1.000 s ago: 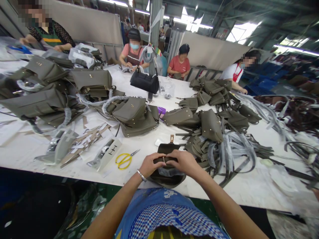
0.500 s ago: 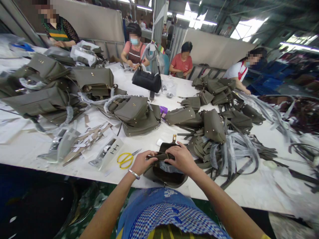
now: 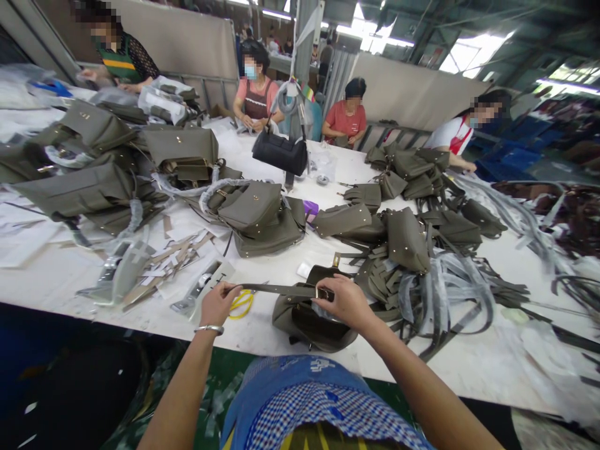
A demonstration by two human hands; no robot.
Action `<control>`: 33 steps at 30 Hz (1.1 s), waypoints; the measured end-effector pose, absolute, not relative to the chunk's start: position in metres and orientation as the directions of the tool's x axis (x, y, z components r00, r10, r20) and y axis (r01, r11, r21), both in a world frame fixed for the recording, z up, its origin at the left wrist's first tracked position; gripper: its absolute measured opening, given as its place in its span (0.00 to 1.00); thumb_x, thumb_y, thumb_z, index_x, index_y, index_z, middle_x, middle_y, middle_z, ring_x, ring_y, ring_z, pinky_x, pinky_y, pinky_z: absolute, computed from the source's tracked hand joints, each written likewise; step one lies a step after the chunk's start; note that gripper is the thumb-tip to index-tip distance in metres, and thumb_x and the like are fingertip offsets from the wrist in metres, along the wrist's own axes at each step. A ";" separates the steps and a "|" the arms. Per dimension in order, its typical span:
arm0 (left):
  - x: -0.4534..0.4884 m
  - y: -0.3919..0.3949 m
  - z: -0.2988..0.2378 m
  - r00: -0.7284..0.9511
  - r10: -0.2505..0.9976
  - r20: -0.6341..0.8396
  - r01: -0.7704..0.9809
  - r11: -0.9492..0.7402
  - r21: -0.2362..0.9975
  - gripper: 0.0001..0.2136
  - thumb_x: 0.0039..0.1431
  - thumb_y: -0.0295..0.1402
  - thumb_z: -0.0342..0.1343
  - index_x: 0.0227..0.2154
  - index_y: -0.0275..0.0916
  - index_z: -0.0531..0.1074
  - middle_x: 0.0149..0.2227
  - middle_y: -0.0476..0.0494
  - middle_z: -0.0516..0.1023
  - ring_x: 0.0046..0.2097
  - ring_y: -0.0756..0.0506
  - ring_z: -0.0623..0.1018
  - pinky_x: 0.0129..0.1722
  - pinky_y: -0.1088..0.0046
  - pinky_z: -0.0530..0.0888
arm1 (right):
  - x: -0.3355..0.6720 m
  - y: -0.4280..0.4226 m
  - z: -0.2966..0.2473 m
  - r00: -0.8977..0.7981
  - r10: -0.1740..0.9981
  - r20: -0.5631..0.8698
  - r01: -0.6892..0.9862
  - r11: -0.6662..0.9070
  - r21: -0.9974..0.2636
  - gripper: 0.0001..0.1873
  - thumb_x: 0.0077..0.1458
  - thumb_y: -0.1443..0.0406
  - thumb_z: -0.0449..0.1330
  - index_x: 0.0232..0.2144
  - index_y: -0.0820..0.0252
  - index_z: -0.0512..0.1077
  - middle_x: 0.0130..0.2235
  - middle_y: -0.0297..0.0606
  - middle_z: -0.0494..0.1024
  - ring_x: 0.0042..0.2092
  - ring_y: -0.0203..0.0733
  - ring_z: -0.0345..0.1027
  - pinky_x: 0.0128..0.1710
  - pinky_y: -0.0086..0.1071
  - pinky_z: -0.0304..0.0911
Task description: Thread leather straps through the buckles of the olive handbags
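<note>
An olive leather strap (image 3: 276, 289) stretches level between my two hands, above the table. My left hand (image 3: 219, 304) pinches its left end. My right hand (image 3: 345, 302) grips the strap at a gold-coloured buckle (image 3: 319, 292), fingers closed round it. Below and behind my right hand sits an open olive handbag (image 3: 293, 319) with a dark inside; some clear plastic shows at its mouth and a gold clasp stands at its far edge. Yellow-handled scissors (image 3: 242, 305) lie under the strap, close to my left hand, partly covered by it.
Olive handbags (image 3: 255, 215) are piled across the table (image 3: 262, 334). To the right lie plastic-wrapped straps (image 3: 440, 294); to the left, card strips (image 3: 175, 256). A black handbag (image 3: 281, 153) hangs farther back. Several co-workers sit along the far side.
My left hand has moved left, away from my right hand, drawing the strap out straight between them. My right hand stays at the buckle over the bag.
</note>
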State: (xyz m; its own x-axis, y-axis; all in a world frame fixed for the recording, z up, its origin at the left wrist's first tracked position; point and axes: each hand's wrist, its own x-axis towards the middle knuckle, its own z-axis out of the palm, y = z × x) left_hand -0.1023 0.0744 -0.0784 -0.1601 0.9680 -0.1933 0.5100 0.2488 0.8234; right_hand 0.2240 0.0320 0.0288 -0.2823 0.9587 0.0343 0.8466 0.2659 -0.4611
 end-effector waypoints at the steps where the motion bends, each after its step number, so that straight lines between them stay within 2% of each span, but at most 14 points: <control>1: -0.104 0.077 -0.079 -0.204 0.952 -0.227 0.368 0.290 0.884 0.14 0.45 0.44 0.61 0.28 0.38 0.73 0.25 0.48 0.77 0.31 0.44 0.76 0.34 0.68 0.71 | 0.225 0.033 0.031 -0.262 0.965 0.017 0.838 0.237 -0.491 0.09 0.50 0.58 0.63 0.32 0.55 0.72 0.33 0.33 0.78 0.35 0.41 0.70 0.49 0.40 0.59; 3: -0.099 0.082 -0.078 -0.261 0.926 -0.274 0.071 0.302 0.951 0.14 0.49 0.44 0.60 0.30 0.38 0.71 0.26 0.47 0.76 0.33 0.45 0.77 0.36 0.67 0.74 | 0.227 0.034 0.035 -0.237 0.971 -0.022 0.793 0.180 -0.582 0.08 0.50 0.58 0.62 0.32 0.55 0.71 0.33 0.34 0.77 0.35 0.40 0.69 0.41 0.35 0.61; 5: -0.084 0.083 -0.074 -0.258 0.935 -0.244 -0.080 0.231 0.970 0.13 0.56 0.46 0.52 0.32 0.40 0.69 0.30 0.43 0.77 0.36 0.45 0.77 0.37 0.65 0.75 | 0.227 0.035 0.037 -0.238 0.970 -0.044 0.702 0.140 -0.699 0.09 0.51 0.60 0.61 0.35 0.56 0.70 0.34 0.33 0.76 0.36 0.39 0.69 0.38 0.32 0.62; 7: -0.058 0.078 -0.070 -0.140 0.977 -0.160 -0.057 0.153 0.987 0.16 0.61 0.47 0.45 0.35 0.41 0.70 0.36 0.40 0.77 0.40 0.44 0.77 0.39 0.64 0.75 | 0.226 0.036 0.036 -0.239 0.970 -0.040 0.592 0.113 -0.798 0.10 0.51 0.62 0.60 0.37 0.56 0.69 0.36 0.33 0.75 0.38 0.39 0.68 0.41 0.33 0.61; 9: -0.027 0.068 -0.065 0.055 0.993 -0.105 -0.011 0.106 0.994 0.15 0.57 0.46 0.52 0.37 0.40 0.72 0.40 0.39 0.78 0.43 0.42 0.77 0.41 0.63 0.75 | 0.224 0.037 0.033 -0.234 0.972 -0.034 0.498 0.090 -0.862 0.11 0.51 0.62 0.60 0.38 0.57 0.68 0.37 0.33 0.74 0.40 0.39 0.68 0.44 0.34 0.61; 12: 0.016 0.054 -0.061 0.277 0.960 -0.047 0.204 -0.011 0.979 0.16 0.43 0.39 0.66 0.36 0.41 0.76 0.40 0.43 0.80 0.45 0.39 0.77 0.47 0.61 0.73 | 0.222 0.038 0.029 -0.255 0.965 -0.062 0.382 0.042 -0.923 0.17 0.50 0.61 0.62 0.43 0.56 0.67 0.36 0.33 0.74 0.39 0.40 0.67 0.44 0.34 0.61; 14: 0.035 0.052 -0.060 0.397 0.918 -0.001 0.314 -0.134 0.940 0.13 0.45 0.36 0.65 0.36 0.42 0.77 0.40 0.45 0.81 0.45 0.39 0.77 0.50 0.60 0.71 | 0.223 0.037 0.029 -0.288 0.952 -0.101 0.325 -0.002 -0.946 0.18 0.51 0.60 0.62 0.44 0.56 0.68 0.35 0.33 0.74 0.39 0.40 0.66 0.43 0.34 0.60; 16: 0.045 0.053 -0.059 0.479 0.877 0.027 0.276 -0.180 0.944 0.10 0.49 0.35 0.62 0.37 0.43 0.78 0.42 0.46 0.81 0.47 0.40 0.77 0.52 0.61 0.70 | 0.225 0.036 0.032 -0.310 0.941 -0.139 0.256 -0.058 -0.965 0.16 0.52 0.58 0.61 0.42 0.57 0.70 0.36 0.34 0.73 0.38 0.39 0.66 0.39 0.32 0.60; 20: 0.048 0.059 -0.054 0.506 0.861 0.041 0.125 -0.120 0.985 0.16 0.49 0.35 0.62 0.44 0.43 0.76 0.46 0.46 0.79 0.48 0.43 0.77 0.52 0.66 0.70 | 0.234 0.033 0.035 -0.276 0.947 -0.162 0.014 -0.165 -0.986 0.12 0.53 0.58 0.62 0.38 0.57 0.70 0.33 0.33 0.72 0.34 0.36 0.64 0.35 0.30 0.58; 27: 0.048 0.052 -0.041 0.536 0.843 0.055 0.173 -0.174 0.969 0.17 0.53 0.39 0.60 0.45 0.41 0.75 0.42 0.44 0.79 0.43 0.45 0.77 0.46 0.69 0.71 | 0.253 0.025 0.021 -0.074 0.981 -0.178 -0.329 -0.192 -0.925 0.10 0.51 0.58 0.63 0.35 0.55 0.69 0.35 0.33 0.70 0.42 0.40 0.67 0.45 0.34 0.61; 30: 0.056 0.047 -0.034 0.537 0.839 0.086 0.208 -0.230 0.951 0.20 0.51 0.42 0.61 0.47 0.43 0.73 0.43 0.44 0.79 0.44 0.44 0.76 0.47 0.69 0.71 | 0.255 0.022 0.019 0.004 0.986 -0.164 -0.320 -0.154 -0.935 0.12 0.51 0.58 0.63 0.36 0.54 0.69 0.35 0.34 0.68 0.43 0.41 0.66 0.45 0.34 0.62; 33: 0.067 0.045 -0.030 0.548 0.825 0.136 0.217 -0.298 0.930 0.19 0.51 0.43 0.61 0.46 0.44 0.74 0.43 0.44 0.78 0.44 0.44 0.76 0.48 0.69 0.70 | 0.249 0.020 0.023 -0.032 0.990 -0.139 -0.272 -0.143 -0.952 0.10 0.53 0.57 0.61 0.33 0.56 0.68 0.34 0.34 0.67 0.42 0.41 0.65 0.47 0.35 0.62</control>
